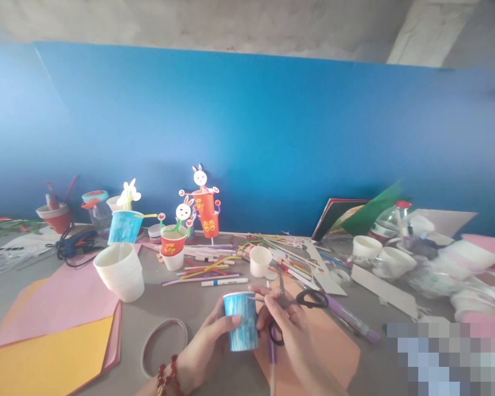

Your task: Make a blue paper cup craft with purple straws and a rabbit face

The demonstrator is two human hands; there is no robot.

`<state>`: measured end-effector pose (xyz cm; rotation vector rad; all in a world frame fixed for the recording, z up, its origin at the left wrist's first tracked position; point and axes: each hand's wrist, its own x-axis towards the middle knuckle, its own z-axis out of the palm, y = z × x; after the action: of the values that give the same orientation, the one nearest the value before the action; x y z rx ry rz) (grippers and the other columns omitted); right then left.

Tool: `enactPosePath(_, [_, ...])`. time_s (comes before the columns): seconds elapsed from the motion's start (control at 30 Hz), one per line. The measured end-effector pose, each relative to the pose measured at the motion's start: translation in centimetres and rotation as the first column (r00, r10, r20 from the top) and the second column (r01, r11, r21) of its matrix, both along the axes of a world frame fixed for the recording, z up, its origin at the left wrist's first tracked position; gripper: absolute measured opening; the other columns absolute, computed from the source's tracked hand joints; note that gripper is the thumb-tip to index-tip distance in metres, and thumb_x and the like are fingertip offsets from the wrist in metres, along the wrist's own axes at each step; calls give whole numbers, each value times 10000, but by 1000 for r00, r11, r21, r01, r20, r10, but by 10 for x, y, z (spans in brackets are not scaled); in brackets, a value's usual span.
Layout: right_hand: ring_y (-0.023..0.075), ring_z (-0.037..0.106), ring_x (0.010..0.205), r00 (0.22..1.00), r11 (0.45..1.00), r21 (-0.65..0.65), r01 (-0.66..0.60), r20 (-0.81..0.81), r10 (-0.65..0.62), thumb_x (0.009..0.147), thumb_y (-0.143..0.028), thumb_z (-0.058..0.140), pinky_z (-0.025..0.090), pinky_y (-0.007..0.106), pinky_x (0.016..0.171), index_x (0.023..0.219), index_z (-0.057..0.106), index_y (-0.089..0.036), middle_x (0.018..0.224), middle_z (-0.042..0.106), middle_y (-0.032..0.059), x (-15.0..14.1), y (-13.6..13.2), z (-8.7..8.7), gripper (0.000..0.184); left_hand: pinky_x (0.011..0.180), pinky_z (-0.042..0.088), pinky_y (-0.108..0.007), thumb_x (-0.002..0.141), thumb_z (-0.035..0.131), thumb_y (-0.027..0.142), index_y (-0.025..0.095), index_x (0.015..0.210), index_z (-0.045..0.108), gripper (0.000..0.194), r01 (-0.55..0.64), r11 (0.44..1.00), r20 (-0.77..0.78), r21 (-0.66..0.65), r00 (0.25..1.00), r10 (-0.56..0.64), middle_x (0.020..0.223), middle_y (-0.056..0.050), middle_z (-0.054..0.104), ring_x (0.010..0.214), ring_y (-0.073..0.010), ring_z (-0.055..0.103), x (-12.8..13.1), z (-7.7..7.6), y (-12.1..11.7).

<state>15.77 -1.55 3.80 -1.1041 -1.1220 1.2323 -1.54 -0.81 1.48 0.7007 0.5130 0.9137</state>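
One blue-streaked cup (244, 336) is held nearly upright over the table (200, 294), clasped by the left grip (206, 345); beside it, the right grip (292, 330) overlaps black-handled scissors (311, 298), its exact hold unclear.

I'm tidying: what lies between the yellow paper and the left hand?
A pale ring lies between the yellow paper and left hand in the head view.

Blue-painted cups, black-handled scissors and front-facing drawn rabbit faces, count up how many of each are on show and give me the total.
Blue-painted cups: 2
Black-handled scissors: 1 pair
Drawn rabbit faces: 2
Total: 5
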Motion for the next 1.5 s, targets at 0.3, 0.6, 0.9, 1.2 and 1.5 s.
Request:
enactPosePath(0.3, [100, 532, 409, 991, 998, -39, -51, -124, 46, 824, -602, 707, 279, 183, 380, 873, 685, -167, 504, 630, -18, 1, 6, -13, 438, 818, 474, -358, 785, 759, 266, 280, 1169, 617, 410, -59, 996, -134, 66, 989, 67, 971, -26, 719, 942, -265, 651, -2, 0, -1])
enactPosePath(0.6, [56, 414, 364, 990, 988, -157, -6, -139, -16, 817, -623, 704, 232, 148, 347, 857, 684, -146, 497, 612, -34, -1, 11, -25, 479, 761, 462, -274, 788, 786, 390, 201, 844, 736, 204, -214, 972, -282, 92, 931, 232, 834, -18, 708, 835, -209, 613, -4, -7, 8])
enactPosePath(0.9, [79, 517, 427, 998, 997, -68, -33, -61, 29, 810, -594, 733, 350, 157, 401, 843, 713, -151, 512, 637, -20, 0, 10, -18, 445, 729, 421, -245, 808, 752, 343, 183, 787, 668, 181, -160, 955, -310, 250, 921, 236, 751, 3, 613, 763, -163, 522, -8, -3, 8])
enactPosePath(1.2, [196, 717, 716, 995, 991, 125, -48, 92, 37, 856, -548, 695, 607, 265, 626, 887, 741, -190, 1003, 742, 106, -1, -2, -14, 362, 734, 434, -294, 812, 712, 515, 179, 800, 622, 347, -137, 889, -401, 438, 855, 329, 757, -1, 602, 750, -180, 518, -7, -6, 11])
enactPosePath(1.5, [204, 788, 764, 971, 954, 294, -51, 237, -21, 957, -437, 591, 642, 225, 701, 979, 708, -244, 999, 763, 74, -1, -6, -27, 227, 782, 420, -314, 891, 630, 421, 191, 794, 614, 250, -123, 816, -479, 564, 757, 445, 793, -8, 597, 801, -205, 543, -9, -4, 8])
